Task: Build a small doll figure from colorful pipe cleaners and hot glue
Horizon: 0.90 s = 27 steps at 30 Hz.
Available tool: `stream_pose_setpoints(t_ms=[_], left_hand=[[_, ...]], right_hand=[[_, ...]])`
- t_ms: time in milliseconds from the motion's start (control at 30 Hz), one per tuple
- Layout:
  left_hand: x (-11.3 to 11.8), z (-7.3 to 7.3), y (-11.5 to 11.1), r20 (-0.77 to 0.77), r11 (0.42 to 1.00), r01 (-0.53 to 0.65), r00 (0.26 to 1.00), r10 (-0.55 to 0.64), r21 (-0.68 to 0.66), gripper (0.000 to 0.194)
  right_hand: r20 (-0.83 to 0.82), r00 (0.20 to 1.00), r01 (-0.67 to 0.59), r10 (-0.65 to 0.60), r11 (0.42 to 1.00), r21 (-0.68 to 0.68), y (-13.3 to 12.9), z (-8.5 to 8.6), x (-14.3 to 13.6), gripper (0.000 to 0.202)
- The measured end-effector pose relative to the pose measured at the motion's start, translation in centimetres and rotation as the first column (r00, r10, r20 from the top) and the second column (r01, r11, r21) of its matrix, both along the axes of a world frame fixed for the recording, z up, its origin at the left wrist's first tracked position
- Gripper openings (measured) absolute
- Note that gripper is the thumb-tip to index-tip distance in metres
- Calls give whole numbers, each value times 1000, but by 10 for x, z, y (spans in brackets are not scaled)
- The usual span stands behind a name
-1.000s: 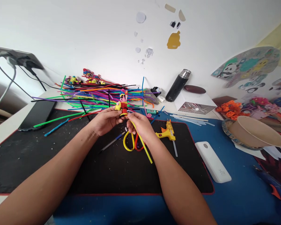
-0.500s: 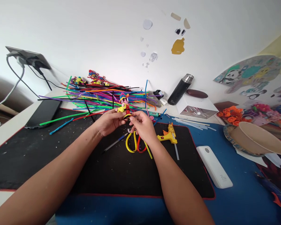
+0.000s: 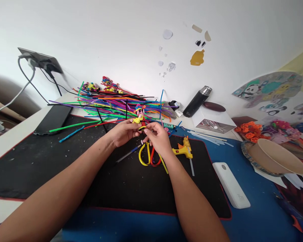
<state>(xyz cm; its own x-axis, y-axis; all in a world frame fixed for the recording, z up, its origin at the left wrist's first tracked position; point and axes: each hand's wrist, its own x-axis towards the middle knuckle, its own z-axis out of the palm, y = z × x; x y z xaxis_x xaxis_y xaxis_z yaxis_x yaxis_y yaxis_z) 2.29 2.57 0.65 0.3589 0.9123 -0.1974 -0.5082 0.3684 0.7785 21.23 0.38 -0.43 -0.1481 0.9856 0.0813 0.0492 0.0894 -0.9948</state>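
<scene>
A small figure [image 3: 140,118] of colourful pipe cleaners, with a blue and pink head, yellow arms and a red body, stands upright between both hands above the black mat. My left hand [image 3: 124,133] grips its left side between thumb and fingers. The thumb and fingers of my right hand [image 3: 156,136] pinch its lower right part, near the black and yellow base. Just below the hands lie scissors [image 3: 143,161] with yellow and orange handles, and a pen [image 3: 128,154]. To their right rests a yellow glue gun [image 3: 184,150] with a glue stick.
Many coloured pipe cleaners [image 3: 111,104] lie behind the hands, with more figures [image 3: 108,83] at the back. A phone [image 3: 53,120] is at left. A black flask [image 3: 197,101], white box [image 3: 215,117], white power bank [image 3: 231,185] and beige bowl [image 3: 275,156] are at right.
The view has shifted, so most things appear slightly further right and lower. Both hands still hold the figure, whose face now shows more clearly.
</scene>
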Motion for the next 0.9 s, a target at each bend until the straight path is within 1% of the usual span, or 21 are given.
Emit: stream_pose_setpoints(t_ms=[133,300,467,700,800,900], left_hand=[[0,-1,1,1,1000,9,1000,-9,-1,21],[1,-3,1,-5,1000,16,1000,-16,-7,21],[5,-5,1,-5,1000,-11,1000,11,-14,22],[9,-7,0,-25,1000,-6,1000,6,-17,21],[9,-8,0,-27,1000,-19,999,19,-4,23],[9,-8,1,-30,998,-63,998,63,13,26]], right_hand=[[2,1000,2,-2,1000,-20,-1,4,-1,26],[29,1000,-7,9,999,-39,-1,4,0,27],[56,998,-8,11,999,-38,0,-2,0,27],[144,989,25,-29,999,28,0,-14,0,21],[149,989,18,-22,1000,24,2,-15,1,20],[140,990,16,-18,1000,19,2,-13,1,22]])
